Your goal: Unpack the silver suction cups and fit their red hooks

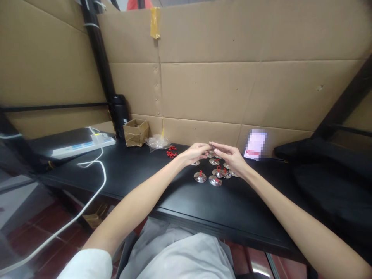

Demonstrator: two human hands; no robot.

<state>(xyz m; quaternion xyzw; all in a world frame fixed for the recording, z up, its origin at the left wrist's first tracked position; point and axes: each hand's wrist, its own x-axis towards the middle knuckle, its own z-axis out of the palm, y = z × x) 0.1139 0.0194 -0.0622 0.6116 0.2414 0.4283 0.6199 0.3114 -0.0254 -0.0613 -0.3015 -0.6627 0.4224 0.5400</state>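
Observation:
My left hand (198,152) and my right hand (229,155) meet above the black table. Between their fingertips is a small metal finger cymbal (212,145), tilted so that mostly its thin edge shows. Both hands are closed, with fingers pinched at it; the fingers hide most of it. Below and around them lie several shiny finger cymbals, some with a red cord loop on top, such as one at the near left (200,177) and another at the near middle (215,181). Others are partly covered by my hands.
A pile of red cord loops (171,152) lies left of my hands, by a clear plastic bag (158,142). Behind stand a small cardboard box (136,132) and a black bottle (120,116). A phone (255,145) leans at right. A white power strip (84,148) trails its cable leftward.

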